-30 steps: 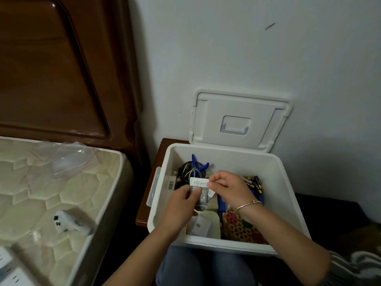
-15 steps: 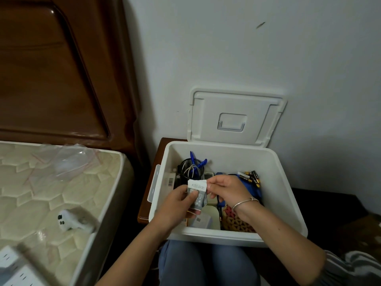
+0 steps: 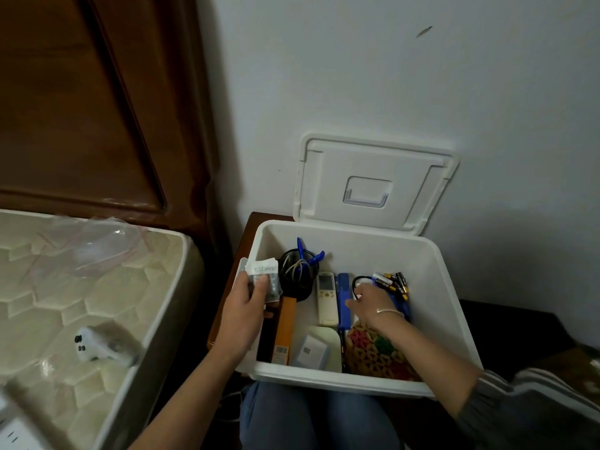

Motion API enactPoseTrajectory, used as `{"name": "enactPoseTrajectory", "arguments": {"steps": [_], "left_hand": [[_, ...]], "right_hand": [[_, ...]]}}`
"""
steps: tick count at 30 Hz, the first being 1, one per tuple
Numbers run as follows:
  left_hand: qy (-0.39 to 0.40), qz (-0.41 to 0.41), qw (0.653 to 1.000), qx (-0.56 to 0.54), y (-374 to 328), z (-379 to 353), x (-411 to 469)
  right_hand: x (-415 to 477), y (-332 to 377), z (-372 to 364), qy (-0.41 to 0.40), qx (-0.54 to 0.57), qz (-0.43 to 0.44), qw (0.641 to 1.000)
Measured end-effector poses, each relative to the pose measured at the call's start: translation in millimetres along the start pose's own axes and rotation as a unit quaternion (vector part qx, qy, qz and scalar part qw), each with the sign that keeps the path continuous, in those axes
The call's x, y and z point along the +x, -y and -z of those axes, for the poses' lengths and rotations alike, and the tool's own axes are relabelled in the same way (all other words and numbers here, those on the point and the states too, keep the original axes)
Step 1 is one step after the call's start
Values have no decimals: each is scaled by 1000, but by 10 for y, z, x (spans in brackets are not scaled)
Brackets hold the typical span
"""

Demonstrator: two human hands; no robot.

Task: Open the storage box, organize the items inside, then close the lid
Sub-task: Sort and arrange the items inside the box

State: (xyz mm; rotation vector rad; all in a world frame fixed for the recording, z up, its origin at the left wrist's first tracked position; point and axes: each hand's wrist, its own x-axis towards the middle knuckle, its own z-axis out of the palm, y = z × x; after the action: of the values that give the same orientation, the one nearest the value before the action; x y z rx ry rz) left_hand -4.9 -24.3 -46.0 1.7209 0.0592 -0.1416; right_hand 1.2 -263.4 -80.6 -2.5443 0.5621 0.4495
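The white storage box (image 3: 444, 287) stands open, its lid (image 3: 373, 183) leaning back against the wall. My left hand (image 3: 246, 306) grips a small clear packet with a white label (image 3: 264, 274) over the box's left rim. My right hand (image 3: 370, 302) reaches into the box's right side, fingers curled at a black cable loop (image 3: 357, 280) beside several batteries (image 3: 393, 282). Inside also lie coiled cables with blue pliers (image 3: 298, 267), a white remote (image 3: 326, 297), a blue tool (image 3: 343, 297), an orange box (image 3: 285, 326), a white adapter (image 3: 311, 350) and a colourful woven mat (image 3: 373, 355).
A mattress (image 3: 81, 303) lies to the left with a clear plastic bag (image 3: 94, 245), a small white device (image 3: 97, 345) and a white power strip (image 3: 16, 430). A dark wooden headboard (image 3: 81, 108) stands behind it. The box sits on a brown stand (image 3: 250, 225) by the wall.
My hands have parted: the left carried the labelled packet left to the box's rim, and the right let go of it and dropped to the cable by the batteries.
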Motion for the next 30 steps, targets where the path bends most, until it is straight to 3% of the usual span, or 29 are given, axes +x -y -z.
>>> {"name": "enactPoseTrajectory", "arguments": {"steps": [10,23,30], "left_hand": [[-34,-48,998,-19,128,15,15],[-44,-67,996,-29,188,35,18],[-32,-62,998,-2,174,16,6]], "right_hand": [[539,73,-312,-8,-113,-33,993],[597,88,-437,-27,-70,-24,997],[483,102,-273,26,-79,-20,996]]}}
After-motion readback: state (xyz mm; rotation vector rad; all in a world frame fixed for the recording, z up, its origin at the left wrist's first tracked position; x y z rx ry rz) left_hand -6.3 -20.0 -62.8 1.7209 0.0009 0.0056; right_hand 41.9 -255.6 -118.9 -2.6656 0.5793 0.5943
